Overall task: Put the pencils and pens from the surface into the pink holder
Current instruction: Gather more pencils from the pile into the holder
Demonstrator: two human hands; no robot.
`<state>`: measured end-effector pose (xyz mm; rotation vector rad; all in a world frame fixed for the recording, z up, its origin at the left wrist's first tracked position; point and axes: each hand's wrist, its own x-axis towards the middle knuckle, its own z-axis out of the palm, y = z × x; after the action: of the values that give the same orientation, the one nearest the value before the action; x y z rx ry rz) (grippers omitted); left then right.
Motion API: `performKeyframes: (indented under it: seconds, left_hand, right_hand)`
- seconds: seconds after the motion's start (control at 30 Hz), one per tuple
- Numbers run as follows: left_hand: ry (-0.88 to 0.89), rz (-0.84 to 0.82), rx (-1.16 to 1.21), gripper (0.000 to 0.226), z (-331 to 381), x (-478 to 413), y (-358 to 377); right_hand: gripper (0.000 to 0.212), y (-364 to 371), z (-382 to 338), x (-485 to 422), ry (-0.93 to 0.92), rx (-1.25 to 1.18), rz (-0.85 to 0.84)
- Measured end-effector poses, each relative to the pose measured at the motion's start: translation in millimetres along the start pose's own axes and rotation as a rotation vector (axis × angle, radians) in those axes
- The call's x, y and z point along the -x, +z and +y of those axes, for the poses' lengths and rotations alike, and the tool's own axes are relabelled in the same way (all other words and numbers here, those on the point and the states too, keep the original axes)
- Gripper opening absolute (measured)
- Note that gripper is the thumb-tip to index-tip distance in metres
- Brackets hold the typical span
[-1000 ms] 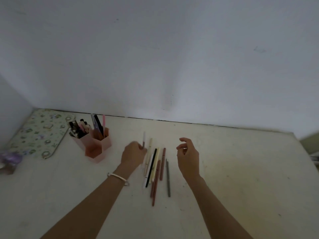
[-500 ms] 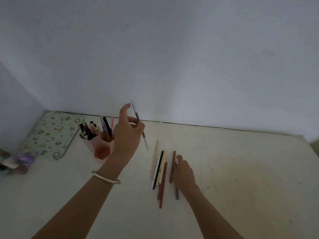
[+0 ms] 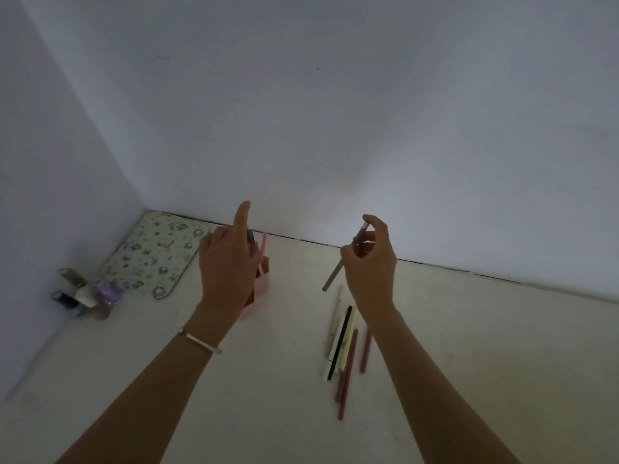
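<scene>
The pink holder (image 3: pixel 262 285) stands on the cream surface (image 3: pixel 469 346), mostly hidden behind my left hand (image 3: pixel 227 266). That hand hovers right over it with the index finger raised; its other fingers are hidden from me. A pink pen (image 3: pixel 264 243) and a dark pen tip (image 3: pixel 251 236) stick up beside the hand. My right hand (image 3: pixel 370 267) is lifted above the surface and pinches a grey pencil (image 3: pixel 331 277), which slants down to the left. Several pens and pencils (image 3: pixel 343 343) lie side by side below that hand.
A flower-patterned mat (image 3: pixel 154 252) lies in the back left corner, with a few small bottles (image 3: pixel 88 296) in front of it against the left wall. The back wall (image 3: pixel 335 128) rises just behind the holder.
My left hand has carried the thin grey pen down over the holder. My right hand has picked a grey pencil out of the row and lifted it. The view has tilted upward.
</scene>
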<state>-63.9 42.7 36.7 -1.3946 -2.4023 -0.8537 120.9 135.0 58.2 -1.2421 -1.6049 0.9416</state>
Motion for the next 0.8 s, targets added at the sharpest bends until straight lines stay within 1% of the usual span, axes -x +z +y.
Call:
performKeyframes:
  seconds: [0.07, 0.1, 0.13, 0.2, 0.27, 0.33, 0.4, 0.5, 0.57, 0.6, 0.67, 0.8]
  left_hand:
    - [0.086, 0.0, -0.118, 0.063, -4.1, 3.4, 8.5]
    - [0.113, -0.014, -0.137, 0.058, -6.2, 5.1, 12.3]
    - [0.119, -0.028, -0.125, 0.053, -8.1, 5.9, 15.1]
    - [0.06, -0.033, -0.031, 0.046, -11.0, 6.7, 17.0]
    - [-0.008, 0.024, 0.073, 0.05, -12.2, 5.5, 14.1]
    - [-0.026, 0.102, 0.166, 0.06, -10.9, 3.8, 8.9]
    - [-0.036, 0.137, 0.262, 0.068, -8.8, 0.0, 3.1]
    - [-0.04, 0.102, 0.365, 0.073, -6.7, -5.7, 0.6]
    - [-0.047, 0.066, 0.385, 0.066, -8.8, -7.2, 2.3]
    - [-0.043, 0.05, 0.367, 0.062, -10.6, -6.4, 4.3]
    - [0.005, 0.018, 0.248, 0.057, -15.1, -3.4, 9.7]
    - [0.154, -0.025, -0.131, 0.046, -24.6, 3.8, 19.0]
  right_hand:
    - [0.053, 10.2, -4.3, 2.1, -0.034, -0.013, -0.032]
    - [0.053, 14.4, -4.5, 4.5, -0.039, -0.018, -0.051]
    - [0.053, 17.4, -3.6, 7.1, -0.044, -0.024, -0.069]
    - [0.052, 20.6, -1.0, 12.8, -0.055, -0.029, -0.094]
    - [0.053, 21.7, 2.4, 14.6, -0.061, -0.018, -0.102]
    - [0.053, 22.4, 4.7, 14.1, -0.049, -0.011, -0.094]
    - [0.053, 25.8, 5.3, 12.8, -0.046, -0.013, -0.085]
    - [0.053, 30.4, 6.0, 13.7, -0.049, -0.007, -0.1]
    - [0.053, 33.2, 6.5, 15.4, -0.058, 0.001, -0.109]
    - [0.054, 34.1, 7.0, 16.5, -0.058, -0.001, -0.11]
    - [0.054, 35.3, 7.7, 18.8, -0.057, -0.006, -0.109]
    - [0.053, 39.6, 10.2, 21.4, -0.072, 0.002, -0.108]
